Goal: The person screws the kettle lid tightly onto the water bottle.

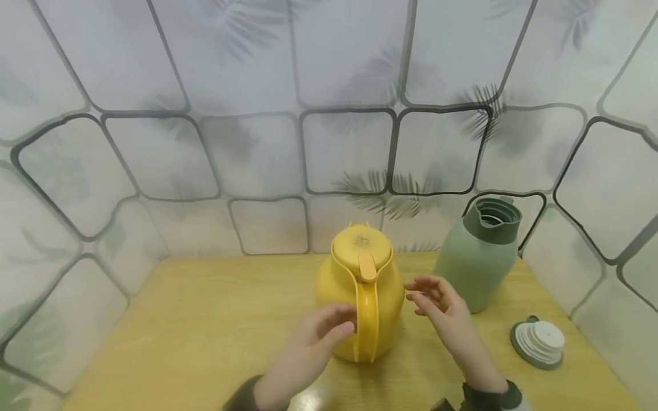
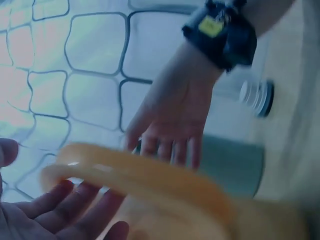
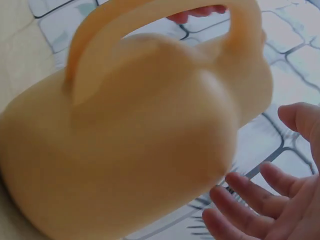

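Observation:
A yellow thermos jug (image 1: 362, 285) stands upright on the table with its lid on and its handle (image 1: 367, 322) toward me. My left hand (image 1: 311, 348) is at the left side of that handle, fingers loosely bent and thumb apart. In the left wrist view the left fingers (image 2: 75, 205) reach right up to the handle. Through the handle's opening, reddish fingertips (image 3: 197, 12) show in the right wrist view. My right hand (image 1: 444, 311) is beside the jug's right side, fingers spread and relaxed, holding nothing.
A green thermos jug (image 1: 478, 262) without its lid stands at the back right, behind my right hand. A white and green stopper (image 1: 538, 342) lies on the table (image 1: 216, 308) to the right. A patterned wall (image 1: 267, 154) borders the table's back and sides.

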`<state>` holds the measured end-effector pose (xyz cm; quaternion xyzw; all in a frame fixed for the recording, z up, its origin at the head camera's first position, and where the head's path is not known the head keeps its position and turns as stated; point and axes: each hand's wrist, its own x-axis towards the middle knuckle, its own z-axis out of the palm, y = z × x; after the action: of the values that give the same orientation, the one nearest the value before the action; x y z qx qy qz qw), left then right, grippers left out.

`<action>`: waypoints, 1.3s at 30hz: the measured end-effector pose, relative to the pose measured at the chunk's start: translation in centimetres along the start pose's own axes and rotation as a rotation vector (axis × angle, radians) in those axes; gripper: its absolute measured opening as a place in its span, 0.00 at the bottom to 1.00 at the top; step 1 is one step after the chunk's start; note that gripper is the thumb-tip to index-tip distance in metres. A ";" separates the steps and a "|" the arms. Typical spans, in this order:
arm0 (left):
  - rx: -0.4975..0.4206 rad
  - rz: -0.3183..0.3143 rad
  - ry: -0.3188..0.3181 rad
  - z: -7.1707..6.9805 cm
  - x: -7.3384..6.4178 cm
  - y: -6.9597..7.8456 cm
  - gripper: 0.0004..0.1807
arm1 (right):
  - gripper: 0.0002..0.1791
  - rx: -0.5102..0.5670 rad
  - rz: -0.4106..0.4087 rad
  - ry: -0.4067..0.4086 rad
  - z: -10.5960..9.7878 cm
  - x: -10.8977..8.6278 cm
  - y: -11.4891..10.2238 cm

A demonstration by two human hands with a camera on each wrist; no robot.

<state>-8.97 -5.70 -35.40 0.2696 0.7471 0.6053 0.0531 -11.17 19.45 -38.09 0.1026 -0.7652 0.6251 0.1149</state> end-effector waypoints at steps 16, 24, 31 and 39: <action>-0.440 0.061 -0.020 4.7 1.1 -2.9 0.31 | 0.50 0.035 0.222 -0.127 2.6 -1.6 3.1; -0.488 0.191 0.028 5.7 2.0 -3.6 0.32 | 0.50 0.027 0.214 -0.071 3.2 -1.6 3.0; -0.456 0.211 0.045 5.8 2.4 -3.3 0.35 | 0.50 0.073 0.225 -0.034 3.7 -1.6 2.8; -0.424 0.203 0.077 5.3 2.5 -3.5 0.36 | 0.52 0.068 0.266 0.018 4.4 -1.6 2.7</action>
<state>-10.11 -0.33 -39.39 0.3029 0.5740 0.7605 0.0190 -10.66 15.71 -41.94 -0.0014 -0.7492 0.6614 0.0344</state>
